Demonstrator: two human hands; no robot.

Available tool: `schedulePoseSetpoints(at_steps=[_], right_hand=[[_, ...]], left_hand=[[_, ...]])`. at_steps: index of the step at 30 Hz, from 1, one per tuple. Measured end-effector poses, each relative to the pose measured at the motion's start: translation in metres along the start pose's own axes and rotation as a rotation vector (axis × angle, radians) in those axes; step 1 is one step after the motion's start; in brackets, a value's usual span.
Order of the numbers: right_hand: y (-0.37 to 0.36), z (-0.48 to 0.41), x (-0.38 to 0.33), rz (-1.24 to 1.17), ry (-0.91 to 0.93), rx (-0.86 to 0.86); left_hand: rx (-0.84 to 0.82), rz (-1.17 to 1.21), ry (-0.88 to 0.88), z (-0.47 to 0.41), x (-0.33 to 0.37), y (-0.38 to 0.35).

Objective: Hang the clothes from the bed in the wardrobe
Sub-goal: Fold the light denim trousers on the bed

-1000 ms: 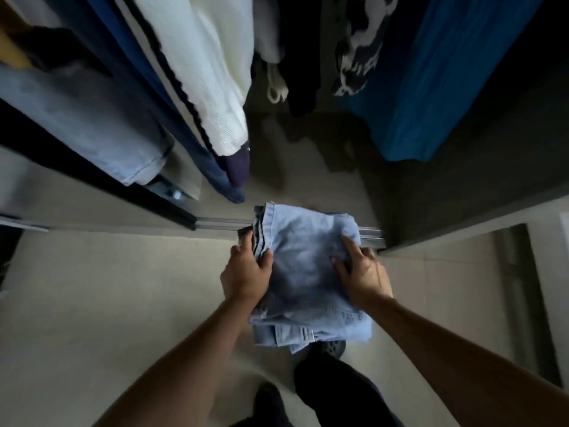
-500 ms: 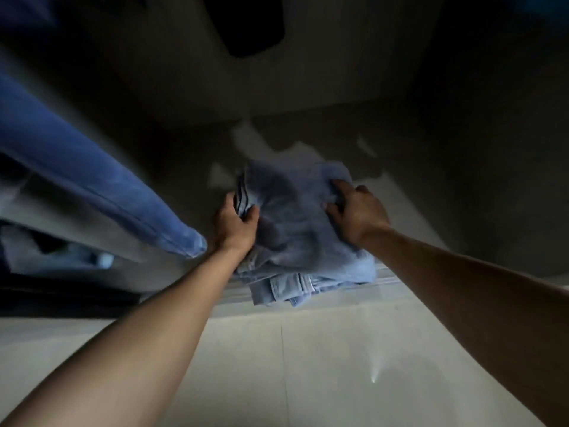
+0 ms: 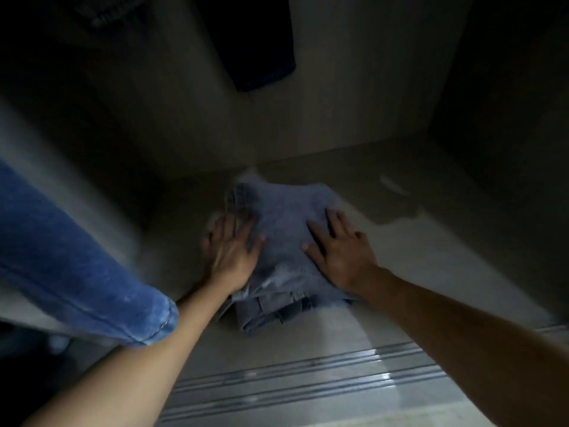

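Observation:
A folded pair of light blue jeans (image 3: 283, 229) lies flat on the wardrobe floor (image 3: 415, 248), in the middle of the compartment. My left hand (image 3: 231, 251) rests on the left edge of the pile, fingers spread, slightly blurred. On the right side of the pile my right hand (image 3: 335, 248) lies flat with its fingers spread on the denim. Neither hand grips the cloth.
A blue denim leg (image 3: 77, 272) hangs at the left, over my left forearm. A dark garment (image 3: 255, 47) hangs at the back, above the pile. The metal sliding-door track (image 3: 292, 383) runs along the front edge. The side wall (image 3: 508, 103) stands on the right.
The folded jeans went from held in both hands in front of the wardrobe down onto its floor. Both hands have let go their grip and now lie flat on the pile.

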State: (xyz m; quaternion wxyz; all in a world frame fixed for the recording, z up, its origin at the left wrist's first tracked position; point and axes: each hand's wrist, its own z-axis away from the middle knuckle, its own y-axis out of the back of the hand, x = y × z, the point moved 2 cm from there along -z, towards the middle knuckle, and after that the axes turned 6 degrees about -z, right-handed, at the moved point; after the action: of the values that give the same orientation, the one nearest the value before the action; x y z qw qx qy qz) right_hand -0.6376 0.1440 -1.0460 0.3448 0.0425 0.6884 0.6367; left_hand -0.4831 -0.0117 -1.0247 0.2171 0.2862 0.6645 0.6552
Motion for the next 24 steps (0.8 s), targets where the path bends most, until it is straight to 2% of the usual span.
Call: schedulePoseSetpoints(at_steps=[2, 9, 13, 15, 17, 24], right_hand=[[-0.006, 0.006, 0.0, 0.014, -0.017, -0.055], [-0.005, 0.004, -0.001, 0.084, -0.065, -0.167], [0.012, 0.032, 0.004, 0.13, -0.108, -0.18], [0.032, 0.061, 0.01, 0.153, -0.156, -0.149], [0.055, 0.096, 0.014, 0.152, -0.202, -0.148], [0.105, 0.24, -0.008, 0.065, -0.365, -0.251]], left_hand=[[-0.033, 0.05, -0.066, 0.004, -0.002, -0.011], [-0.16, 0.006, -0.043, -0.004, -0.008, -0.02], [-0.047, -0.119, -0.014, 0.02, 0.004, 0.002], [0.043, -0.128, -0.067, 0.047, 0.016, 0.018], [0.052, -0.123, -0.109, 0.08, 0.027, 0.032], [-0.327, -0.017, -0.157, 0.202, 0.078, 0.09]])
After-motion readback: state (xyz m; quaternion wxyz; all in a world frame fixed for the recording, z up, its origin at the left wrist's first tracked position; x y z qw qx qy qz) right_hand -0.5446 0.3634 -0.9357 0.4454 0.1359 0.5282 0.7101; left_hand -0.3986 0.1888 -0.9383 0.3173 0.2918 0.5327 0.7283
